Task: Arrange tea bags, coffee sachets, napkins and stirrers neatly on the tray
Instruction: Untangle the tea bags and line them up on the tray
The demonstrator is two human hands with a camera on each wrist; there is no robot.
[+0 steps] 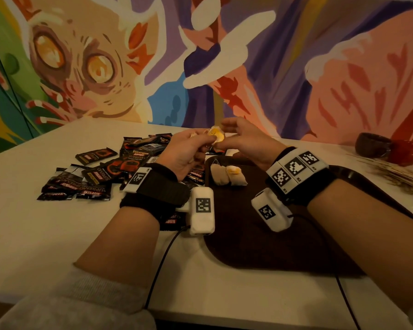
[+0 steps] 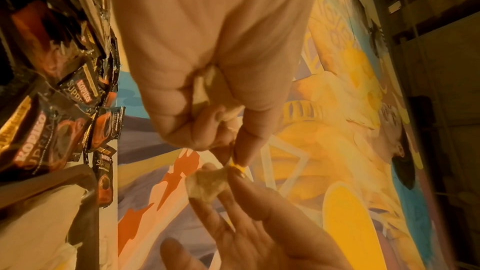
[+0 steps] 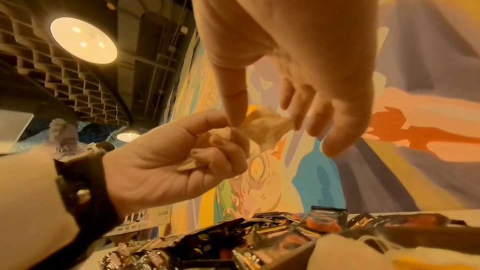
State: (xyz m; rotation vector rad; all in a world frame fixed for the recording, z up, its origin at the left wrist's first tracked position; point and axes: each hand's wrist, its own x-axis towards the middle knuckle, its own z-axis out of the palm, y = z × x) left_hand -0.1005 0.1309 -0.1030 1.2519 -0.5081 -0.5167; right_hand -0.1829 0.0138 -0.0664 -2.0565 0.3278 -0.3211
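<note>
Above the far end of the tray (image 1: 296, 246), a tea bag (image 1: 217, 135) with a yellow tag was held in the air between both hands. The right hand (image 1: 244, 141) pinched it by thumb and fingertips, its other fingers spread loose. The left hand (image 1: 188, 153) had its grip clenched round another crumpled tea bag (image 3: 205, 143) in the palm, while its thumb and forefinger nipped the first bag's edge; the tag's print was too small to read. Two more tea bags (image 1: 228, 177) lay side by side on the tray's far left corner, one showing a yellow tag.

Left of the tray, black coffee sachets (image 1: 98, 172) lay scattered in an overlapping heap on the pale surface (image 1: 45, 234); several read "KOPIKO SUPREMO", some upside down, and one was partly hidden under the left wrist. At the right edge a bundle of thin stirrers (image 1: 396, 172) was cut off by the frame, beside a dark bowl (image 1: 372, 145) and something red that was hard to make out. A painted mural (image 1: 200, 55) covered the wall behind.
</note>
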